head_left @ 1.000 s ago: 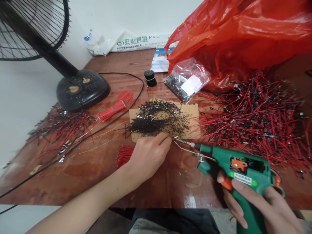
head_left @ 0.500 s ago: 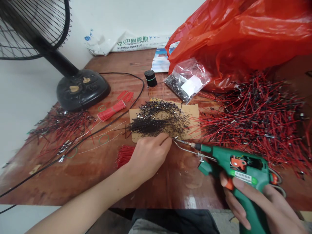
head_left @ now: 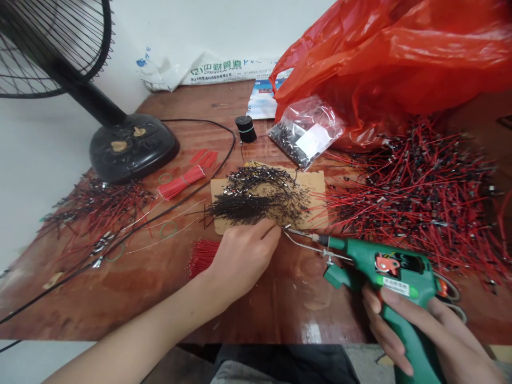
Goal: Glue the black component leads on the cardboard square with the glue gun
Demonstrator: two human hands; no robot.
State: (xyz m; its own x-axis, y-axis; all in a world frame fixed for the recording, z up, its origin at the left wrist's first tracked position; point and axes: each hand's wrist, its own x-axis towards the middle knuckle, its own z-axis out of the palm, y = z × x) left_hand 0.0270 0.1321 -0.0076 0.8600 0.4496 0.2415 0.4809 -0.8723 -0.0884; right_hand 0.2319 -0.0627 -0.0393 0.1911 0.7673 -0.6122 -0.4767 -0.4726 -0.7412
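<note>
My right hand (head_left: 424, 325) is wrapped round the handle of a green soldering gun (head_left: 392, 272), its index finger at the trigger. The gun's metal tip and a thin wire guide point left, towards the fingertips of my left hand (head_left: 248, 256). Those fingers are pinched together right beside the tip, at the front edge of a cardboard piece (head_left: 320, 186). Whatever they hold is too small and too covered to make out. Black wires (head_left: 240, 208) and small dark parts lie on the cardboard, just behind my left hand. A bundle of red wires (head_left: 202, 256) lies left of it, partly covered.
A large heap of red and black wires (head_left: 416, 197) fills the right side, below a red plastic bag (head_left: 380, 69). A clear bag of small parts (head_left: 306, 136) lies behind the cardboard. At left stand a black fan (head_left: 132, 146) and its cable (head_left: 176, 205).
The orange trigger, visible before, is now mostly hidden behind my right index finger. Both hands stay in nearly the same place, and the view has shifted slightly.
</note>
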